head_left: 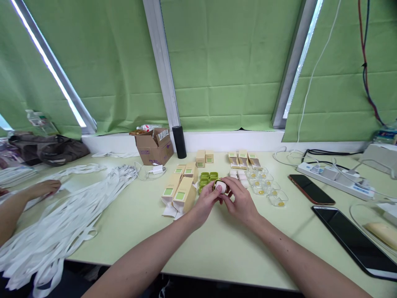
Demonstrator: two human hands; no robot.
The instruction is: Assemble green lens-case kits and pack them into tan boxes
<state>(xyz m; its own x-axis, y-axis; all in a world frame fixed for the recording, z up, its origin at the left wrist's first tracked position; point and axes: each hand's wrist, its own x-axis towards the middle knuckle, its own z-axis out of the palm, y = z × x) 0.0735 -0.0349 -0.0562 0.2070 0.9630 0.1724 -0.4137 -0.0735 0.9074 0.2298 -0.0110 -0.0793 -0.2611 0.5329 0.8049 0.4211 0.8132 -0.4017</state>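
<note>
Left hand (204, 203) and right hand (242, 200): together, gripping one cased white piece (220, 187), fit unclear. Apparently left: green cases (204, 181) just beyond hands; loose white pieces (242, 176) beyond right hand.

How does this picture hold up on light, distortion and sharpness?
In the head view, bright light glares through the slanting left window gap; the middle window post leans, probably wide-angle distortion; the left hand and right hand are well lit, but the white piece between them shows little surface detail; the nearest clear tray is only faintly outlined.
</note>
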